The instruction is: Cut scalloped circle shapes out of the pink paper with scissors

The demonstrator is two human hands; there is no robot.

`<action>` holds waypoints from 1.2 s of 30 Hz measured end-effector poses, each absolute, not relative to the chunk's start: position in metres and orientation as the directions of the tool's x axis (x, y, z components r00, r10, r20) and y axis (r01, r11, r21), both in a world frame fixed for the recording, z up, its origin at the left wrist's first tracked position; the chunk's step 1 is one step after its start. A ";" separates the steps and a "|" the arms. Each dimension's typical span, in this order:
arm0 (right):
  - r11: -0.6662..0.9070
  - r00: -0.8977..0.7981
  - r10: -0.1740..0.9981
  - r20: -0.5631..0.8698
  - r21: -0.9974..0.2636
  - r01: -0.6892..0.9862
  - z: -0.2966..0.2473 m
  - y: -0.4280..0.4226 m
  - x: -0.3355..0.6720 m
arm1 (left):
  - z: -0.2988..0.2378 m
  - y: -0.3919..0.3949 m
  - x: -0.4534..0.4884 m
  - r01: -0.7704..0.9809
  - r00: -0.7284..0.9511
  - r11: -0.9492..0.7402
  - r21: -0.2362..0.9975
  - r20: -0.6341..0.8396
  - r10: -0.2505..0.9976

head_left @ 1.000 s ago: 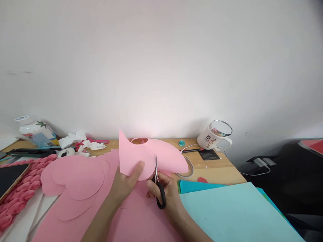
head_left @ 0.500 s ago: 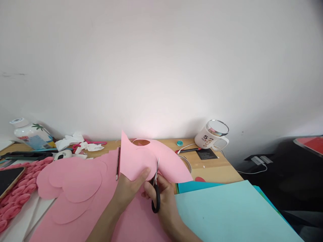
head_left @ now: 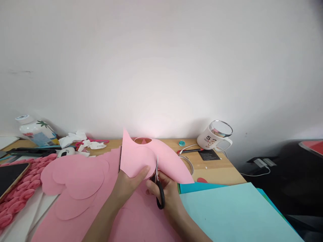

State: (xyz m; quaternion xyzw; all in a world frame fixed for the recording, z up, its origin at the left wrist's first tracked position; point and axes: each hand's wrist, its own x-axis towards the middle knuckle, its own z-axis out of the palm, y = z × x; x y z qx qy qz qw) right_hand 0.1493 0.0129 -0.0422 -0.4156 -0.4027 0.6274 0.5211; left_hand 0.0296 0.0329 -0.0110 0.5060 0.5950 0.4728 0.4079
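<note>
A pink paper sheet (head_left: 137,156) is held up over the desk by my left hand (head_left: 128,186), thumb on its face and fingers hidden behind. A curved cut runs through the sheet, and a hole shows near its top. My right hand (head_left: 168,193) grips black-handled scissors (head_left: 161,195) with fingers in the loops. Their silver blades point upward at the curved cut edge and look slightly apart. Beneath my hands lies more pink paper (head_left: 141,222). To the left, several rounded pink paper cutouts (head_left: 84,178) overlap one another.
A white mug (head_left: 212,136) stands at the back right near a black card (head_left: 209,155) and a cable. Light blue sheets (head_left: 232,211) lie at the right. At left are a bottle (head_left: 37,131), crumpled tissues (head_left: 73,137), a white mouse (head_left: 67,152) and a phone (head_left: 11,178).
The scissors' handles have swung a little to the right as my right hand shifts. My left hand keeps its hold on the paper. The whole view has moved slightly.
</note>
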 end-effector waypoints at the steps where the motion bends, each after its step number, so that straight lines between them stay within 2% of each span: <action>1: -0.137 -0.118 0.988 -0.104 -0.938 -0.319 -0.041 0.013 0.149 | -0.011 0.033 0.030 0.201 -0.159 0.037 0.979 -0.005 0.987; 9: -0.150 -0.101 0.987 -0.127 -0.953 -0.265 -0.032 0.014 0.147 | -0.009 0.033 0.027 0.212 -0.084 0.032 0.977 -0.015 0.996; 16: -0.132 -0.120 0.987 -0.105 -0.960 -0.246 -0.034 0.013 0.149 | -0.010 0.034 0.028 0.198 -0.148 -0.045 0.979 0.076 0.986; 25: -0.127 -0.165 0.982 -0.093 -0.970 -0.210 -0.038 0.014 0.151 | 0.001 0.031 0.027 0.187 -0.110 0.005 0.982 0.016 0.994; 36: -0.134 -0.196 0.976 -0.095 -0.970 -0.200 -0.040 0.015 0.152 | 0.003 0.030 0.031 0.194 -0.130 -0.025 0.981 0.051 0.990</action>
